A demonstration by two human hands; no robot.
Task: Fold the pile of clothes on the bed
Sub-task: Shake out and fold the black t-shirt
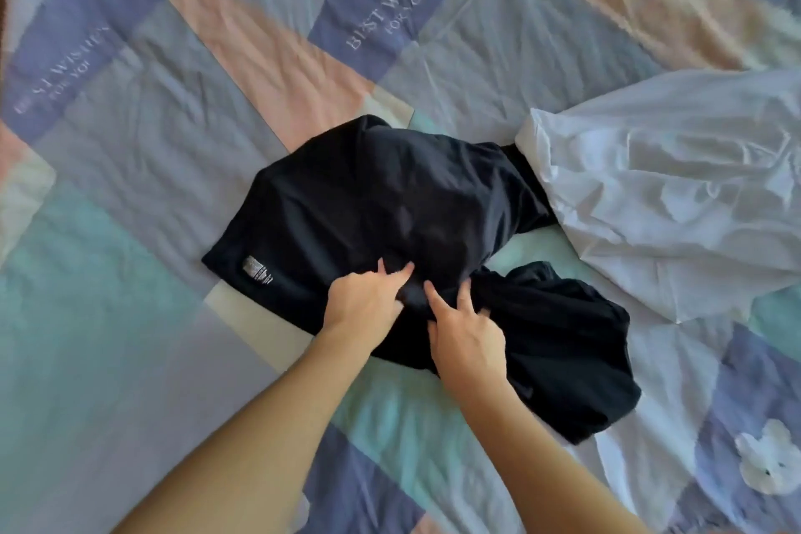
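Observation:
A black garment (381, 195) with a small grey label near its left corner lies rumpled in the middle of the bed. A second dark bunch of cloth (563, 343) trails off to its lower right; I cannot tell whether it is the same garment. My left hand (364, 303) and my right hand (466, 334) sit side by side on the near edge of the black cloth. Both pinch a ridge of fabric between thumb and fingers, with the index fingers stretched forward. A white garment (676, 195) lies crumpled to the right, overlapping the black one's far right end.
The bed is covered by a patchwork quilt (130, 230) in blue, peach, mint and grey squares with printed words. A white animal figure (767, 464) is printed at the lower right. A dark strip of floor or bed edge shows at the top left corner.

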